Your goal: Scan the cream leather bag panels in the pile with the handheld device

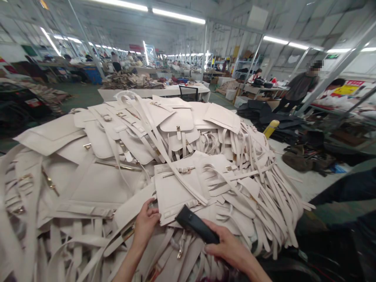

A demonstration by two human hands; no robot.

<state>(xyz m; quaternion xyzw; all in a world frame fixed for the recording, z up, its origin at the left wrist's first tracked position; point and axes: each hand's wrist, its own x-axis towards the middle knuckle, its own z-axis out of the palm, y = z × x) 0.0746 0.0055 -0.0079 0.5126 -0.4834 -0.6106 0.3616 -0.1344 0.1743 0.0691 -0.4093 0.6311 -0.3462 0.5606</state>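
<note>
The beige bag panel [173,190] atop the near side of the heap [96,186] appears in process: right hand [227,243] grips black handheld tool [197,225]; left hand [145,222], fingers half-curled, hold indeterminable; finished and remaining pieces indistinguishable.

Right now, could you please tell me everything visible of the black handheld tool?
The elongated black handheld tool looks like hard plastic, with a squared far end. Held by the right hand around its near part, it slants leftward and away, over a pale beige, leather-like bag panel. Contact between them is unclear.
</note>
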